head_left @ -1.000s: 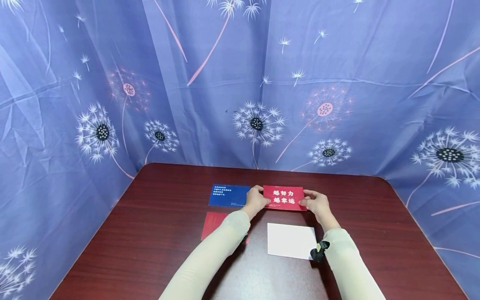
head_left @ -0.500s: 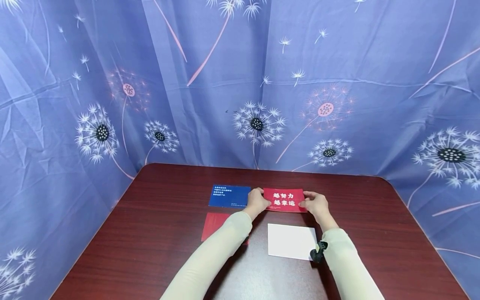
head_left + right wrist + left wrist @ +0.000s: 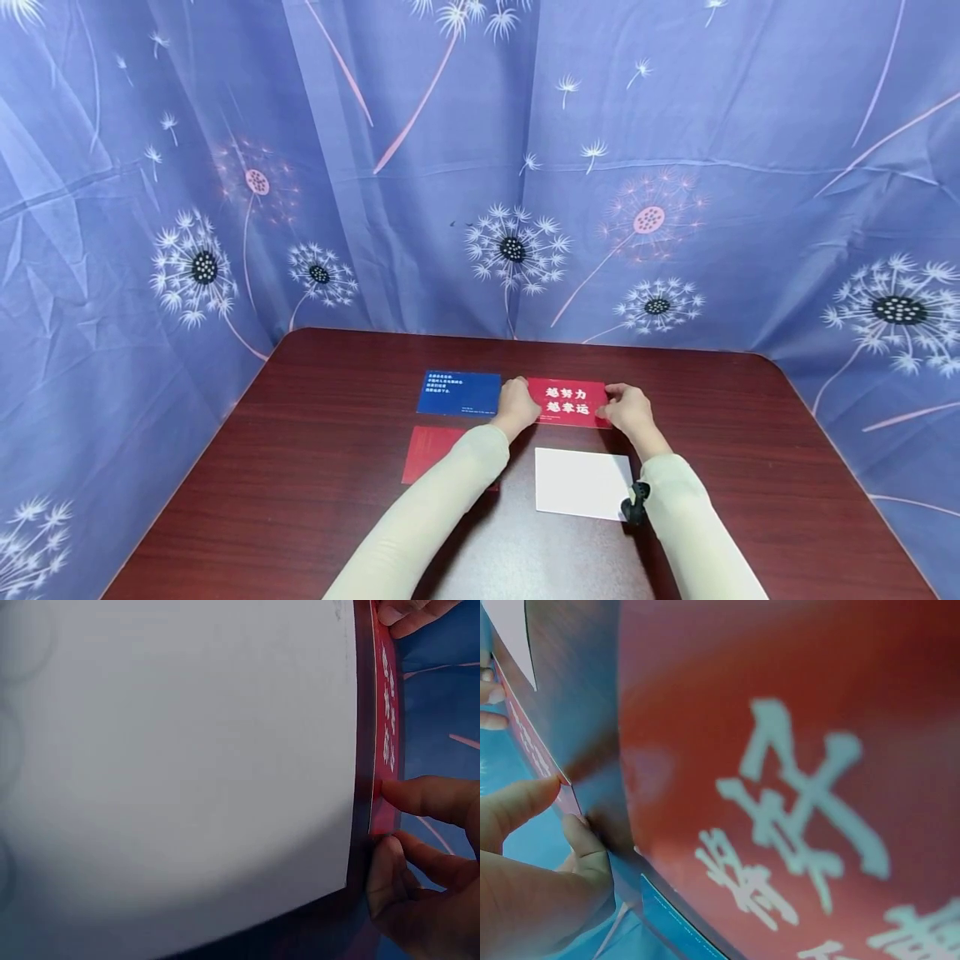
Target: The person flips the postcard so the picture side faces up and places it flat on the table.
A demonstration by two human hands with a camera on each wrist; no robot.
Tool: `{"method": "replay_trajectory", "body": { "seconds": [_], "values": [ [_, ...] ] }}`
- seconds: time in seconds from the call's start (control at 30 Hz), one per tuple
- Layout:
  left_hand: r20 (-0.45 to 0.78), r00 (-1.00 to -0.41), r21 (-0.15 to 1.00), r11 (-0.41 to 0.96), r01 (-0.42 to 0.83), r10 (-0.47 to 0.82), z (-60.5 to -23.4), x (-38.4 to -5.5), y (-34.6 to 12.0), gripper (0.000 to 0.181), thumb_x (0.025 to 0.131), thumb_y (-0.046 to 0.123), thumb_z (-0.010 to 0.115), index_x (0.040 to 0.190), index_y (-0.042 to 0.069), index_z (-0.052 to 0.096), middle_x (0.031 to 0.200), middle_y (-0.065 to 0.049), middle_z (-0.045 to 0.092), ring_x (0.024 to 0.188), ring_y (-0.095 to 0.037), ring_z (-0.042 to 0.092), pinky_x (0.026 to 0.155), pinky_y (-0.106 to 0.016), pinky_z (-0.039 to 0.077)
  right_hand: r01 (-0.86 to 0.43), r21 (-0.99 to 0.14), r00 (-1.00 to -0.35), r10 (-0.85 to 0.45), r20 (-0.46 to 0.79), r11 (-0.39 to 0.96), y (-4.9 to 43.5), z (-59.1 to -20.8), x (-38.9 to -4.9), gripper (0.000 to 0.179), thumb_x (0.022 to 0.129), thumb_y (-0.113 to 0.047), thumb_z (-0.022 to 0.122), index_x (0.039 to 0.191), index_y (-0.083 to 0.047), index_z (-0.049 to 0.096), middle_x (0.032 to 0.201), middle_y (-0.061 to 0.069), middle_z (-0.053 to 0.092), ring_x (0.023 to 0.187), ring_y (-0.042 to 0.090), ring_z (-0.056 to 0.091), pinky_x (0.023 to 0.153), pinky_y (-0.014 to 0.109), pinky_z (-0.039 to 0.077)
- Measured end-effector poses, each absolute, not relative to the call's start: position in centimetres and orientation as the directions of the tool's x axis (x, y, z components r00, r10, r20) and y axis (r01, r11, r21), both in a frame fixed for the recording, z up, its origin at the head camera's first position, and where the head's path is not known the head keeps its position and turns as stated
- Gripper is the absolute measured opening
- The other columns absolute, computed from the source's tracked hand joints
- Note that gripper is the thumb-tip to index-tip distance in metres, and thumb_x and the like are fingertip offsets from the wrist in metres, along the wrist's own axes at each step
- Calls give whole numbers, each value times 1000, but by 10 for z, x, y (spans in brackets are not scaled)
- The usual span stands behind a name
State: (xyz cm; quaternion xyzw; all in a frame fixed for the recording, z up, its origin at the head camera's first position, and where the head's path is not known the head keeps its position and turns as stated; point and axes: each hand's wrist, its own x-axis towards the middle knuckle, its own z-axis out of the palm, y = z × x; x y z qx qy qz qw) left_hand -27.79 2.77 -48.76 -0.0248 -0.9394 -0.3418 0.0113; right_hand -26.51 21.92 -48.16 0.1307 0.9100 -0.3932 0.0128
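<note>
A red card with white lettering (image 3: 567,402) lies at the far middle of the table. At its left edge, my left hand (image 3: 516,406) pinches it between thumb and fingers. My right hand (image 3: 628,410) pinches the opposite end, thumb on the face and fingers by the edge, as the right wrist view of the red card (image 3: 384,735) shows. To the left sits a blue card (image 3: 459,393). A second red card (image 3: 430,452) is partly hidden under my left forearm. Nearer me on the right is a blank white card (image 3: 581,482), which fills much of the right wrist view.
The dark reddish wooden table (image 3: 315,467) has rounded far corners. A blue curtain with dandelion prints (image 3: 420,250) hangs behind and beside it. A small black device (image 3: 637,502) at my right wrist overlaps the white card's right edge.
Both hands have drawn the lettered red card slightly toward me, and it now lies flatter. The blue, white and second red cards have stayed in place.
</note>
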Motion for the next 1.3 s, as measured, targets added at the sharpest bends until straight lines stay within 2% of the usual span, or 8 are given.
{"method": "replay_trajectory", "body": {
  "seconds": [0.23, 0.43, 0.63, 0.9, 1.13, 1.3],
  "values": [
    [76, -997, 685, 725, 68, 22, -487, -275, 29, 26, 82, 9, 72, 99, -8, 60, 90, -18, 60, 91, -33, 61, 81, -39, 52, 242, -719, -968, 208, -138, 651, 222, -479, -262, 50, 79, -1, 71, 125, 8, 55, 91, 17, 58, 82, 28, 52, 69, 35, 47],
    [113, -993, 728, 683, 65, -26, -487, -277, 28, 20, 84, 10, 71, 95, -5, 63, 89, -16, 62, 93, -33, 61, 82, -38, 52, 197, -732, -979, 171, -111, 652, 225, -473, -257, 47, 81, -1, 69, 124, 10, 54, 90, 18, 60, 80, 28, 55, 70, 37, 48],
    [95, -994, 772, 634, 39, -55, -479, -273, 29, 15, 88, 13, 67, 90, -1, 65, 85, -12, 65, 90, -31, 63, 79, -36, 52, 177, -743, -982, 165, -91, 645, 228, -468, -251, 43, 83, -2, 66, 123, 10, 55, 97, 23, 63, 89, 34, 58, 78, 42, 48],
    [14, -1000, 892, 453, 14, 3, -460, -250, 26, 19, 91, 12, 64, 104, -2, 62, 80, -6, 61, 73, -15, 58, 64, -25, 49, 97, -730, -995, 84, -55, 676, 231, -456, -238, 41, 87, -4, 63, 125, 10, 54, 111, 29, 62, 103, 42, 57, 85, 49, 49],
    [-34, -999, 944, 329, -18, 43, -453, -227, 21, 30, 91, 10, 63, 116, -6, 57, 96, -11, 62, 91, -22, 63, 74, -29, 53, 69, -715, -997, 21, -76, 695, 239, -444, -214, 46, 90, -10, 62, 129, 11, 49, 129, 34, 50, 114, 47, 52, 89, 54, 47],
    [-67, -994, 957, 288, -39, 89, -449, -209, 15, 39, 90, 9, 64, 123, -8, 53, 108, -16, 61, 100, -26, 61, 83, -32, 53, 83, -735, -992, -14, -125, 673, 243, -442, -196, 49, 91, -10, 60, 131, 14, 46, 132, 35, 48, 118, 48, 50, 91, 54, 46]
  ]
}}
